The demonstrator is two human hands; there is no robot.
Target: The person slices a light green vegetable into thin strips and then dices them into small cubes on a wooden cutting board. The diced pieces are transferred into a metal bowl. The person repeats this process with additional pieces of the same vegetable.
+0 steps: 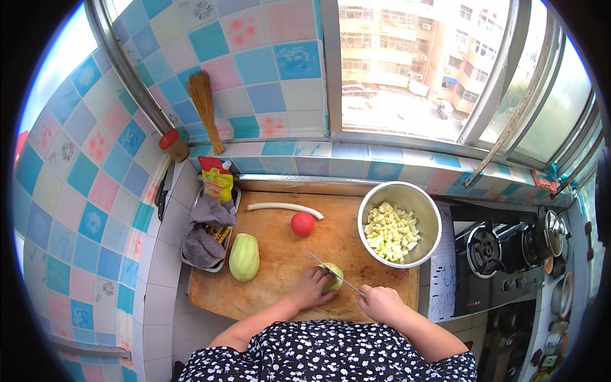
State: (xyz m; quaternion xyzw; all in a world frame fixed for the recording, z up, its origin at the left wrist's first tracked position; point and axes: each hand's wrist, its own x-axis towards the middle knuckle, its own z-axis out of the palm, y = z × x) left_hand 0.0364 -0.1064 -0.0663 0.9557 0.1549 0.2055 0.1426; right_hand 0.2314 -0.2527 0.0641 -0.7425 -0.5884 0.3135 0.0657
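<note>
My left hand (309,290) presses a short piece of peeled pale green vegetable (334,284) onto a wooden cutting board (344,239), its fingers curled along the left side. My right hand (383,305) is closed round the handle of a kitchen knife (349,282). The blade slants across the top of that piece, close to my left fingertips. A larger peeled pale green vegetable (244,258) lies whole at the board's left. Farther back are a red tomato (302,224) and a white scallion stalk (285,207). Pale diced cubes (389,234) partly fill a steel bowl (436,230) at the right.
Left of the board stands a metal tray (210,267) with a grey cloth (205,232) and a red-yellow pouch (216,179). A gas stove (471,293) with a pot (548,235) is at the right. Behind, a hand brush (205,108) leans on the tiled wall.
</note>
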